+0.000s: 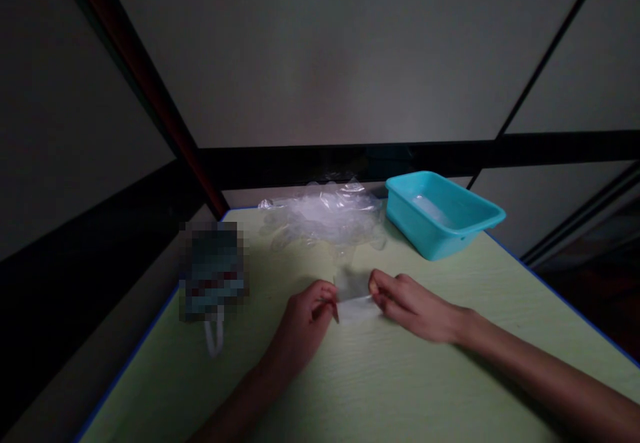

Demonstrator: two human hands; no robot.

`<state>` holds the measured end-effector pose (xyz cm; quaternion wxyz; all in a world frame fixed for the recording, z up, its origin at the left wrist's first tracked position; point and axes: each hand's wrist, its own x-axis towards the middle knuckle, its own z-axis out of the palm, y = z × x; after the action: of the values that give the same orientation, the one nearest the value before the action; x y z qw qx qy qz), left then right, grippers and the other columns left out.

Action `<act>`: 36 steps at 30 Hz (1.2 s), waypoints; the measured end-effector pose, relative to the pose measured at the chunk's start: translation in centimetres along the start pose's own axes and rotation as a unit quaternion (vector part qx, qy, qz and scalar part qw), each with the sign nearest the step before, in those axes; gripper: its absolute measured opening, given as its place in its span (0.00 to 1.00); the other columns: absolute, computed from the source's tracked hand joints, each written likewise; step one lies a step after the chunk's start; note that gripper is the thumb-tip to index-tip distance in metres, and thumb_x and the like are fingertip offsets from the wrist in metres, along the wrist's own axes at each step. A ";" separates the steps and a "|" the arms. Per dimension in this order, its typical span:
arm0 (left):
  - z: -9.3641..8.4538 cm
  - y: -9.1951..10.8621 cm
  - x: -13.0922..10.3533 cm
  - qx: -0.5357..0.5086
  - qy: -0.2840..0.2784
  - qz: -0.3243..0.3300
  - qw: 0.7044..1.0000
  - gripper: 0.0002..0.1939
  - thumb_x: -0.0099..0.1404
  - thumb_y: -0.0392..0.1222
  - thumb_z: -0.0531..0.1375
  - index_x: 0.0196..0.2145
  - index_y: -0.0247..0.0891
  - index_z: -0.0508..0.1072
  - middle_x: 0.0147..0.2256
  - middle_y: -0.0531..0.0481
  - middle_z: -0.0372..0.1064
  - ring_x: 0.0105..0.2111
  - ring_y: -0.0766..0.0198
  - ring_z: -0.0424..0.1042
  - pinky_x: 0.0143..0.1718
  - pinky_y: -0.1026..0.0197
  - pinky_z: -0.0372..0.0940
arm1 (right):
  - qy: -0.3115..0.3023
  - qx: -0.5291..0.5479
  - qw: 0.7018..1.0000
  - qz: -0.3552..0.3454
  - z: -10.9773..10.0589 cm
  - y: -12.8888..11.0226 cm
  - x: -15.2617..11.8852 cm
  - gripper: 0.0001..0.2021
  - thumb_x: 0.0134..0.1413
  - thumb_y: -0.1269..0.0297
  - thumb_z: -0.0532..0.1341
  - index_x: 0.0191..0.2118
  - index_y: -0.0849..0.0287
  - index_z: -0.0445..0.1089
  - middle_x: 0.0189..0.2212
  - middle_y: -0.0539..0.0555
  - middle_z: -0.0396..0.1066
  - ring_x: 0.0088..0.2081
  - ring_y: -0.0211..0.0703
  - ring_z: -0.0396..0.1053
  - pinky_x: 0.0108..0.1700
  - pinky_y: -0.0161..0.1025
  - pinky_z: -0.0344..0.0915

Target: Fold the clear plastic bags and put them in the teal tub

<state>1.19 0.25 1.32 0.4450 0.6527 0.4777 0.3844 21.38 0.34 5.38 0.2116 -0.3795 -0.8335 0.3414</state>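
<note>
Left hand [310, 316] and right hand [407, 303] hold a clear sheet [354, 284]

The sheet is in the middle of the desk [375, 396], between the two hands. It is small, thin and see-through, and its near part looks white. The fingers of the left hand are pinched on its left edge. The fingers of the right hand are pinched on its right edge. I cannot tell if the sheet touches the desk or is just above it.

Just past the sheet, on the far side, lies a messy plastic pile [325, 220]. It is clear and shiny, with round, floppy bits at its edges. To the right of the pile, near the far right edge of the desk, sits a blue-green bin [425, 233]. Its top is open, and a pale patch shows inside.

On the left is a thing hidden by big blurry squares [214, 270], so I cannot tell what it is. A white loop [215, 343] hangs out of its near side. The desk is pale green with a blue edge. A grey wall [320, 63] stands behind it.
</note>
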 end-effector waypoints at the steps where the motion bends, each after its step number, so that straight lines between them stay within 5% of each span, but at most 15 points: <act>1: 0.0 -0.1 0.1 -0.002 0.003 -0.004 1.000 0.11 0.50 0.31 0.50 0.32 0.35 0.66 0.26 0.51 0.68 0.26 0.64 0.71 0.24 0.66 0.61 | 0.020 0.058 0.998 0.019 0.0 0.4 0.6 0.02 0.52 0.71 0.50 0.30 0.58 0.55 0.20 0.45 0.55 0.22 0.35 0.55 0.24 0.32 0.52; 16: 0.4 0.5 0.7 -0.016 0.038 -0.069 0.997 0.26 0.45 0.32 0.59 0.44 0.37 0.59 0.23 0.60 0.62 0.21 0.67 0.70 0.22 0.67 0.63 | 0.106 0.195 0.968 0.118 1.7 3.5 3.3 0.05 0.52 0.65 0.50 0.27 0.58 0.54 0.14 0.41 0.51 0.15 0.30 0.50 0.16 0.28 0.48; 26: -0.1 0.5 1.4 -0.024 0.012 -0.108 0.994 0.32 0.42 0.30 0.61 0.47 0.34 0.57 0.21 0.62 0.63 0.17 0.70 0.65 0.22 0.67 0.62 | 0.120 0.162 0.971 0.125 1.6 4.1 2.5 0.14 0.47 0.68 0.55 0.40 0.58 0.50 0.14 0.39 0.58 0.14 0.34 0.58 0.16 0.30 0.56; 31: -0.2 0.9 1.6 -0.029 -0.004 -0.117 0.993 0.33 0.43 0.30 0.61 0.48 0.34 0.57 0.21 0.63 0.63 0.16 0.71 0.65 0.21 0.68 0.61 | 0.191 0.037 0.978 0.074 0.9 2.1 1.0 0.11 0.51 0.68 0.55 0.42 0.61 0.59 0.32 0.55 0.67 0.34 0.44 0.67 0.35 0.41 0.65; 36: -0.2 0.9 1.9 -0.028 -0.007 -0.114 0.993 0.34 0.42 0.29 0.61 0.49 0.32 0.57 0.20 0.63 0.62 0.18 0.70 0.66 0.22 0.67 0.62 | 0.054 -0.244 0.966 -0.069 2.2 0.7 0.0 0.32 0.55 0.53 0.53 0.59 0.70 0.47 0.59 0.68 0.47 0.60 0.53 0.44 0.58 0.52 0.48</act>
<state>1.69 1.96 2.38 0.5073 0.5837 0.5352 0.3399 20.38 -0.26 3.34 0.1806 -0.3789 -0.9031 0.0905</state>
